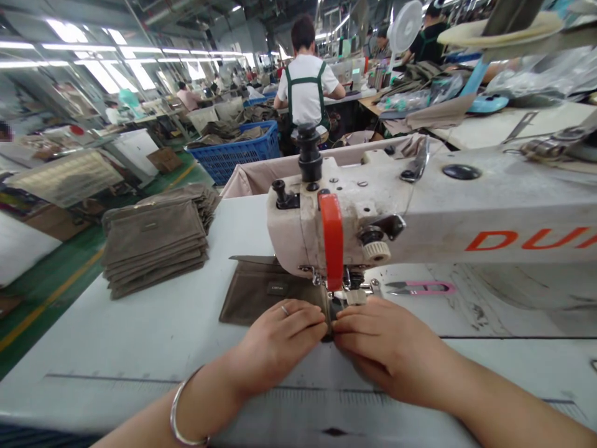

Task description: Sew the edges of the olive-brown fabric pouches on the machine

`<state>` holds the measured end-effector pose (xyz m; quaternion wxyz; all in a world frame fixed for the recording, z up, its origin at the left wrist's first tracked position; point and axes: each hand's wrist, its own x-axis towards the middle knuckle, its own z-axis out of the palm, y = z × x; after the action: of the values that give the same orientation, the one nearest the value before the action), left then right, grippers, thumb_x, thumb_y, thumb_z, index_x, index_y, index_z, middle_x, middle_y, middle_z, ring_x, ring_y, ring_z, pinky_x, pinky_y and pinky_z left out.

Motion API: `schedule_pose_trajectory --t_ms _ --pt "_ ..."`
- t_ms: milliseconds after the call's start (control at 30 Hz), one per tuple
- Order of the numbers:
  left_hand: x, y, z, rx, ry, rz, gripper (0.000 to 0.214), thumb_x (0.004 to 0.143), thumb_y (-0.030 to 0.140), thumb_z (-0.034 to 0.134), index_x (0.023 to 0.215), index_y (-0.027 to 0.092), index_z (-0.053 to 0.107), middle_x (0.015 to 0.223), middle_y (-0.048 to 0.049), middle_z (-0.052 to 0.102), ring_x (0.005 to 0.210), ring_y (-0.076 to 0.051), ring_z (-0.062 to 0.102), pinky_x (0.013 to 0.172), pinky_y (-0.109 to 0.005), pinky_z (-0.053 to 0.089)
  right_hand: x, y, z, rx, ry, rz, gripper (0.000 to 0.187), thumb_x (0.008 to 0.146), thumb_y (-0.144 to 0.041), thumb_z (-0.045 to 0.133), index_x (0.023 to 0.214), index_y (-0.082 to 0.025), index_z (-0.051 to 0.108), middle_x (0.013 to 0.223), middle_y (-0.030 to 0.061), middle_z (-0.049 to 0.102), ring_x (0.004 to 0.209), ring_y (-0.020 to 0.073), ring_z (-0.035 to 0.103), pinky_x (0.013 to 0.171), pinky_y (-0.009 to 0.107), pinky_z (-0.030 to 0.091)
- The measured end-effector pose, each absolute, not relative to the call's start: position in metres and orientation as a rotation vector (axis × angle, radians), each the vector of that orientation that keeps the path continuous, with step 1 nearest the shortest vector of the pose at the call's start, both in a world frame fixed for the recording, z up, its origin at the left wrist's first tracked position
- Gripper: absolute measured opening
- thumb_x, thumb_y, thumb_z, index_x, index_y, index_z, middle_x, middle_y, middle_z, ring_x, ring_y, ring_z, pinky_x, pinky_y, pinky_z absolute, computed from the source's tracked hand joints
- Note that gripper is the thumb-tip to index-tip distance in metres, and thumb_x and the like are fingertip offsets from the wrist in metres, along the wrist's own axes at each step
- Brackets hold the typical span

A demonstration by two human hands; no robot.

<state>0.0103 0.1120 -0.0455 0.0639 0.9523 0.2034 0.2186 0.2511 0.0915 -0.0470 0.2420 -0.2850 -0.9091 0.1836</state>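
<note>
A dark brown fabric pouch (252, 295) with a small dark label lies flat on the white sewing table, its right edge under the needle area of a sewing machine (308, 230). My left hand (284, 339), wearing a ring and a bangle, is closed on the near right part of the pouch, fingers together. On the other side of the presser foot (336, 305), my right hand (385, 345) has its fingers bunched at the pouch's right edge. The fingertips of both hands almost meet there. The edge they grip is partly hidden by the fingers and the machine head.
Several similar brown pouches are stacked (153, 249) at the table's left. Pink-handled thread snips (429, 287) lie on the machine bed. Behind the table are a fabric-lined bin (261, 177) and a blue crate (237, 155) of fabric. A person (305, 87) sits beyond, back turned.
</note>
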Motion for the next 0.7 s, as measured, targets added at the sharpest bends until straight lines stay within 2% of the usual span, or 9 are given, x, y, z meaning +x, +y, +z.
schedule_pose_trajectory --t_ms 300,467,567,700 --pt "0.010 0.115 -0.046 2.864 0.565 0.709 0.022 0.094 0.010 0.051 0.114 0.011 0.060 0.109 -0.0099 0.067 0.106 -0.018 0.061 0.094 -0.033 0.053 0.251 0.093 -0.046 -0.832 -2.470 0.499 0.023 0.088 -0.013 0.049 0.102 -0.021 0.066 0.094 0.0033 0.066 0.086 0.0191 0.057 0.076 0.037 0.039" --pt "0.016 0.114 -0.041 2.884 0.532 0.725 0.021 0.096 0.010 0.045 0.109 0.008 0.061 0.103 -0.0104 0.069 0.099 -0.018 0.063 0.090 -0.032 0.055 0.250 0.093 -0.046 -0.849 -2.474 0.503 0.022 0.087 -0.013 0.050 0.100 -0.022 0.066 0.093 0.0024 0.066 0.083 0.0181 0.057 0.074 0.036 0.039" --pt "0.019 0.110 -0.037 2.907 0.536 0.674 0.021 0.096 0.011 0.044 0.106 0.007 0.062 0.099 -0.0112 0.069 0.097 -0.019 0.063 0.089 -0.032 0.055 0.249 0.091 -0.045 -0.868 -2.476 0.477 0.024 0.088 -0.013 0.049 0.104 -0.021 0.064 0.101 0.0039 0.066 0.089 0.0188 0.057 0.080 0.037 0.040" --pt "0.019 0.108 -0.037 2.892 0.579 0.653 0.023 0.094 0.007 0.043 0.108 0.007 0.061 0.102 -0.0100 0.069 0.101 -0.017 0.062 0.098 -0.031 0.052 0.246 0.089 -0.045 -0.880 -2.488 0.484 0.026 0.087 -0.013 0.049 0.108 -0.021 0.062 0.111 0.0052 0.064 0.097 0.0200 0.057 0.084 0.038 0.041"
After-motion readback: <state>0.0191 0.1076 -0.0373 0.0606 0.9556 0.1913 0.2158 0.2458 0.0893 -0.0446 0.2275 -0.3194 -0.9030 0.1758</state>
